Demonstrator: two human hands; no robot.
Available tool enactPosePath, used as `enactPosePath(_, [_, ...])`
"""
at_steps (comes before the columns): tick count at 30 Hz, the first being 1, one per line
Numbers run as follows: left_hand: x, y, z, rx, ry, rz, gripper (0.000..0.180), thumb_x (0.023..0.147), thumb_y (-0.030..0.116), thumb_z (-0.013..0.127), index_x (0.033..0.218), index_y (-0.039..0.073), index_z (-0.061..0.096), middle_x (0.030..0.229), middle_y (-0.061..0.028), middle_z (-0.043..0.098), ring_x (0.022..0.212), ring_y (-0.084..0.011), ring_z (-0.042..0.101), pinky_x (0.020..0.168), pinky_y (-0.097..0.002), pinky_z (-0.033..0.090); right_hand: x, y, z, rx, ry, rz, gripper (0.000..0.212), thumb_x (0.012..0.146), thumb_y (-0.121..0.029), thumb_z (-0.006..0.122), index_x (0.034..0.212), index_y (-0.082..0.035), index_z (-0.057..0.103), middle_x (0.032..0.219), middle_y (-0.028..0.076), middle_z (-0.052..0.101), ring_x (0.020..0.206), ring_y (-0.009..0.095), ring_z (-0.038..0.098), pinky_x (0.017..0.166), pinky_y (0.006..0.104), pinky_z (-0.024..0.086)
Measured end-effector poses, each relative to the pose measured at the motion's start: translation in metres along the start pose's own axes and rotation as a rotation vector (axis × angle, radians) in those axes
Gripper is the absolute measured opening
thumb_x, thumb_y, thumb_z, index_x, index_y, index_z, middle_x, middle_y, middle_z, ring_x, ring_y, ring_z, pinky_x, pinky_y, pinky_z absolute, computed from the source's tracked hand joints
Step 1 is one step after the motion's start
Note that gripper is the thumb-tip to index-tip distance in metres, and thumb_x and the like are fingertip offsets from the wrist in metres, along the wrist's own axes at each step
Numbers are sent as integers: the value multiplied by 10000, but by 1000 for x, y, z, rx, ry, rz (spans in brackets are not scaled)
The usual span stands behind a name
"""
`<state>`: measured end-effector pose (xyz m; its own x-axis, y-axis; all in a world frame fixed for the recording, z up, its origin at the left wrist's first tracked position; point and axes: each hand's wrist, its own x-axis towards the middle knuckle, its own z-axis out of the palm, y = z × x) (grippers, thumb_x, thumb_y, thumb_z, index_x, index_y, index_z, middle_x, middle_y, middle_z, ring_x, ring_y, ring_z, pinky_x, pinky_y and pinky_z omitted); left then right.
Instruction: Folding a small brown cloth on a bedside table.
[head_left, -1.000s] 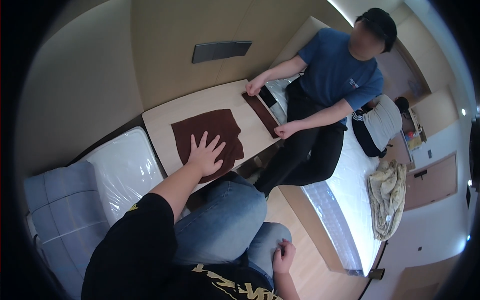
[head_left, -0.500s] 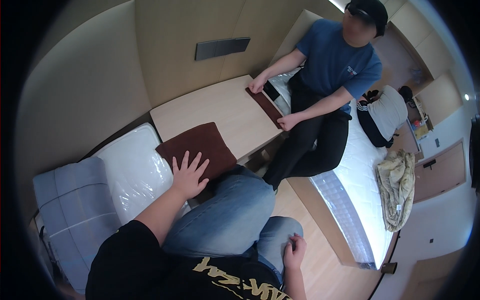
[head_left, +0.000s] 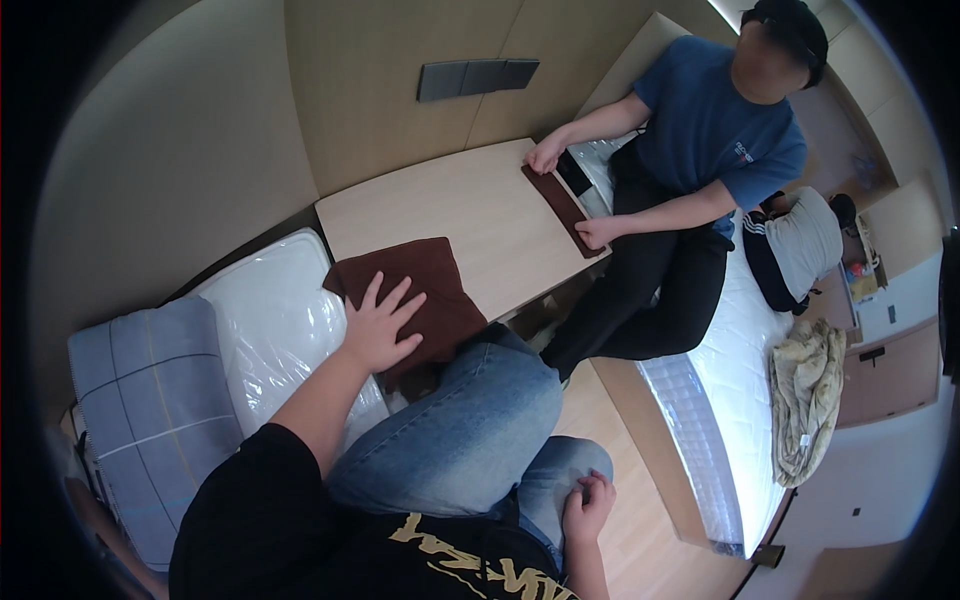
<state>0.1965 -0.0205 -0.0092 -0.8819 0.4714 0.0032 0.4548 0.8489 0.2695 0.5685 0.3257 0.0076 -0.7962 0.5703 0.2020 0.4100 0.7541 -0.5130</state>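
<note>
My left hand point(head_left: 380, 332) lies flat with spread fingers on a dark brown folded cloth point(head_left: 448, 298). That cloth covers the near end of a pale wooden tabletop point(head_left: 400, 205), and part of it hangs over the edge by my knee. On my jeans-clad right knee rests my right hand point(head_left: 588, 507), its fingers loosely curled in with nothing seen in them. Across the table a person in a blue T-shirt point(head_left: 710, 125) presses both fists on the ends of a narrow brown folded cloth point(head_left: 560, 205) along the far edge.
At my left are a plastic-wrapped white mattress point(head_left: 270, 310) and a folded blue-grey checked blanket point(head_left: 150, 400). A second white mattress point(head_left: 690, 400) stands on a wooden base to the right, with a crumpled beige cover point(head_left: 805, 390) on it. Another person point(head_left: 805, 235) bends over further back.
The view has shifted slightly, so the room sits further right. The brown cloth under my left hand looks a little more rumpled. My right hand stays on my knee.
</note>
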Motion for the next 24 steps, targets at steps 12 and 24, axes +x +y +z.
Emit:
enactPosePath(12, [76,-40,-20,96,-60,-322,782,979,615,602,1694,402,369,1828,39,221,1680,-384,135,1081,-762,434,19,9,12,-70,-21,10,80,816,-84,678,872,-52,631,1198,226,703,1145,438,613,1028,512,486])
enactPosePath(24, [88,-40,-13,103,-38,-446,750,1038,578,545,1721,389,300,1837,20,177,1680,-386,130,1138,-766,404,33,11,23,-103,-5,11,86,806,-114,690,849,-52,647,1188,198,716,1122,425,628,999,522,498])
